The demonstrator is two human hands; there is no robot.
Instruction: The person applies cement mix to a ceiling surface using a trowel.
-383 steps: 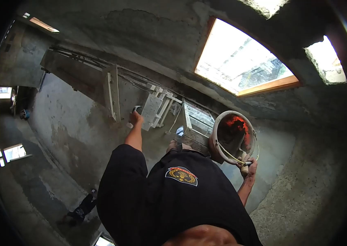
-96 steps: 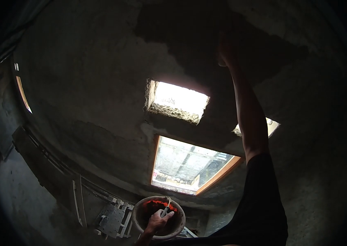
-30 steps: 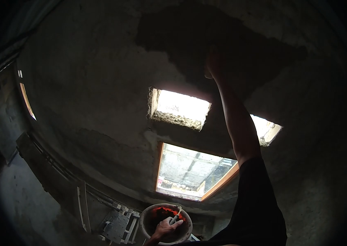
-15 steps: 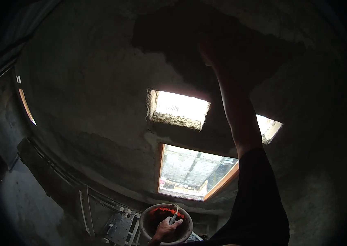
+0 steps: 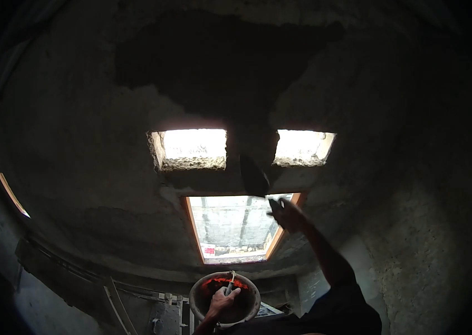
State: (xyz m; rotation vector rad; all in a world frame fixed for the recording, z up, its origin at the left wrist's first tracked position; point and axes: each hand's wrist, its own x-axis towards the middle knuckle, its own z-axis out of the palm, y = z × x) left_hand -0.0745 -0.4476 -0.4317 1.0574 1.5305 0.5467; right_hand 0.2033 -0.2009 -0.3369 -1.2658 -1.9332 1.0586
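Observation:
Low in the view, my left hand is closed round the dark handle of a tool, over a round bucket with an orange-red patch inside. In front of the framed window, my right hand grips a trowel, its dark blade pointing up and left against the wall between two openings. Above them spreads a dark, damp-looking patch on the grey wall. Whether the blade touches the wall cannot be made out.
Two bright rectangular openings with rough edges pierce the wall. Below them is a wood-framed window. Planks lean at the lower left, near a slatted wooden piece beside the bucket.
My right hand has come down from the dark patch to the window, and the trowel now shows. The view has shifted to the right. My left hand stays at the bucket.

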